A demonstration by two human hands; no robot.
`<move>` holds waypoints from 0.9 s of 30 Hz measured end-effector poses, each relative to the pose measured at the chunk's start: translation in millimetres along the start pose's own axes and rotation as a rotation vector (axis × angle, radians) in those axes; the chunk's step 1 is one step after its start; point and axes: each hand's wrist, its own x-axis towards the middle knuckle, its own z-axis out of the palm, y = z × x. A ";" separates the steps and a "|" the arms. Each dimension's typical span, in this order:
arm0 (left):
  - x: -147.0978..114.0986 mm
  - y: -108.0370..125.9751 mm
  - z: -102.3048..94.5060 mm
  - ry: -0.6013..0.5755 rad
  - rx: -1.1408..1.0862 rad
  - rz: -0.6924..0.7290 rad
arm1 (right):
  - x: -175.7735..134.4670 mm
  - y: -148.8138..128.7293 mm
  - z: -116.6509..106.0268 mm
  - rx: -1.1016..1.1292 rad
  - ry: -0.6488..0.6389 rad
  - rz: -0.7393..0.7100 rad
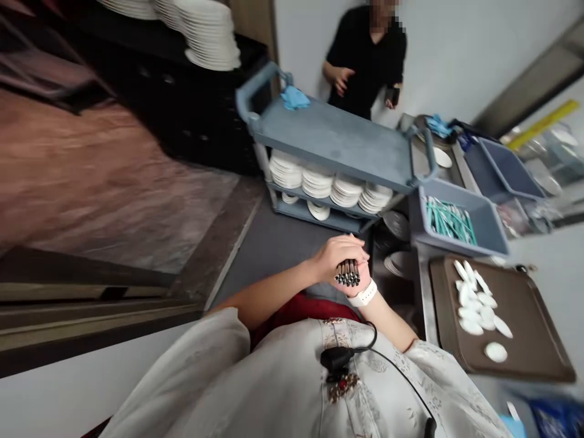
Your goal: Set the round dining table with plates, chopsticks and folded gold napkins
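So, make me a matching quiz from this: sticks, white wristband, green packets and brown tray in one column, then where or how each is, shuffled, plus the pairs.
1. Sticks
2. White wristband
3. Green packets
4. Brown tray

A. Inside a grey bin
B. Carrying small white pieces
C. Clasped in the left hand and right hand
D. Worn next to the right hand

Pairs: 1-C, 2-D, 3-A, 4-B.

Open floor (278,243) lies ahead until the cart (337,140) blocks passage.

Wearer's hands (340,248): two. Stick bundle (348,274): one. Cart (337,137): one. Middle-shelf plate stacks (317,182): four. Cabinet-top plate stacks (210,36): three. Co-worker (370,61): one.
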 end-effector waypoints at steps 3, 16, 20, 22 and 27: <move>7.9 -21.6 -90.2 0.231 0.030 -0.274 | 72.9 23.3 46.7 0.006 -0.011 0.213; 33.7 -150.6 -430.3 0.772 -0.273 -0.785 | 445.8 65.3 187.3 -0.917 -0.630 0.163; 39.8 -157.5 -552.6 0.901 -0.082 -0.812 | 555.1 114.9 287.3 -1.002 -1.002 0.465; 26.1 -152.9 -617.7 1.027 -0.014 -0.808 | 602.7 150.4 331.9 -0.984 -1.107 0.581; -55.0 -145.7 -767.5 1.179 -0.074 -0.612 | 714.8 260.9 420.4 -0.822 -1.179 1.002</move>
